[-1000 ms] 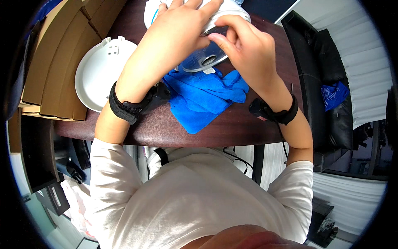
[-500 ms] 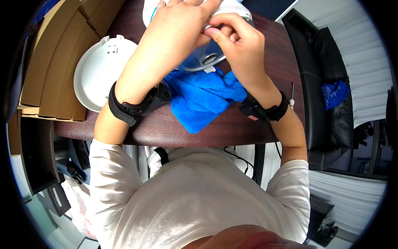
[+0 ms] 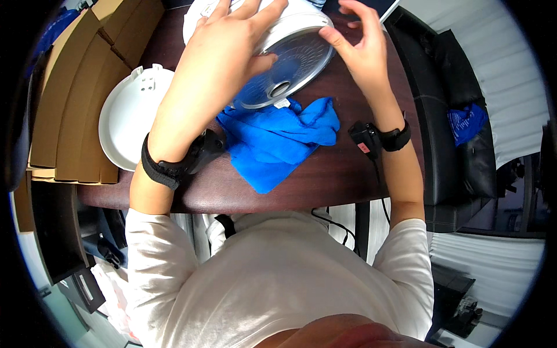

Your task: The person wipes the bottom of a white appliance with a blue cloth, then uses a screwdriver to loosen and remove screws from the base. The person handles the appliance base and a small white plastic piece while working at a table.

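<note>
A white round appliance (image 3: 299, 24) lies tipped on its side at the far edge of view. Facing me is its shiny round plate (image 3: 301, 61), which has an oval-looking hole near the lower rim. My left hand (image 3: 226, 43) grips the appliance, fingers spread over the white side and thumb against the plate. Just right of the rim, my right hand (image 3: 368, 49) hovers open, thumb and fingers apart, with nothing visible in it. A crumpled blue cloth (image 3: 275, 142) lies below the plate. Black straps with small devices circle both wrists.
A white round cover (image 3: 127, 119) with hinge tabs and small holes rests on the dark wooden table (image 3: 342, 168) at left, beside cardboard boxes (image 3: 69, 110). Right of the table stands a black couch (image 3: 426, 116) with a blue bag (image 3: 466, 123) on it. A cable hangs near my right arm.
My right hand has let go at the rim, opened and moved right. The appliance has shifted slightly left and shows more of its plate. My left hand stays on it.
</note>
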A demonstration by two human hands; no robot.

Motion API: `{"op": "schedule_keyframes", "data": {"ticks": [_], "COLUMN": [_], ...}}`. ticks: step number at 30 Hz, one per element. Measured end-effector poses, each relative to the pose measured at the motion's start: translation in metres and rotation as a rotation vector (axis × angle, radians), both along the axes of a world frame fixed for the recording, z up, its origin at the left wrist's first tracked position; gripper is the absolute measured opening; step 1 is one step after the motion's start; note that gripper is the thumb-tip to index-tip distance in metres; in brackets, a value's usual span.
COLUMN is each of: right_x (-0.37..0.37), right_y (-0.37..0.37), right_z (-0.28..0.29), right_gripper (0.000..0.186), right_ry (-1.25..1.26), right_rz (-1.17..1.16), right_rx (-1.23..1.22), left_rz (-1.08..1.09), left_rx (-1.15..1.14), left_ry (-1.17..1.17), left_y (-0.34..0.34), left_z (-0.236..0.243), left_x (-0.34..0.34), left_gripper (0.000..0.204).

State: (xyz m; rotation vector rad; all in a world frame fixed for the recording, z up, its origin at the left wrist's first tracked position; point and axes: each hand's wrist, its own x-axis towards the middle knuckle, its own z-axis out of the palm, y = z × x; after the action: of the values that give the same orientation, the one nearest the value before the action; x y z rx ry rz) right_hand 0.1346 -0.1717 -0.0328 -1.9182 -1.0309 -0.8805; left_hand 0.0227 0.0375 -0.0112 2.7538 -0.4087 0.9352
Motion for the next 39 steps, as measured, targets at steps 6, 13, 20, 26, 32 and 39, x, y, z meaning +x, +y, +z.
{"op": "schedule_keyframes", "data": {"ticks": [6, 13, 20, 26, 32, 39], "right_x": [0.013, 0.012, 0.009, 0.008, 0.012, 0.010], "right_y": [0.002, 0.008, 0.012, 0.015, 0.012, 0.018], "right_z": [-0.007, -0.016, -0.016, -0.018, -0.020, -0.022], "right_gripper": [0.055, 0.050, 0.046, 0.046, 0.046, 0.047], "right_ry": [0.233, 0.266, 0.218, 0.202, 0.107, 0.002], "right_rz": [0.202, 0.295, 0.324, 0.325, 0.307, 0.185], "right_rx": [-0.029, 0.051, 0.093, 0.118, 0.107, 0.126], "left_rz": [-0.008, -0.040, 0.008, 0.073, 0.051, 0.030], "left_rx": [0.000, 0.011, 0.024, 0.034, 0.018, -0.037], "left_ry": [0.040, 0.039, -0.036, -0.167, -0.184, -0.217], "left_y": [0.000, -0.004, -0.011, -0.013, -0.018, -0.020], "left_z": [0.003, 0.008, 0.000, -0.010, -0.008, -0.009], "left_x": [-0.002, -0.004, 0.000, 0.013, 0.012, 0.012], "left_gripper": [0.071, 0.070, 0.064, 0.058, 0.055, 0.052]}}
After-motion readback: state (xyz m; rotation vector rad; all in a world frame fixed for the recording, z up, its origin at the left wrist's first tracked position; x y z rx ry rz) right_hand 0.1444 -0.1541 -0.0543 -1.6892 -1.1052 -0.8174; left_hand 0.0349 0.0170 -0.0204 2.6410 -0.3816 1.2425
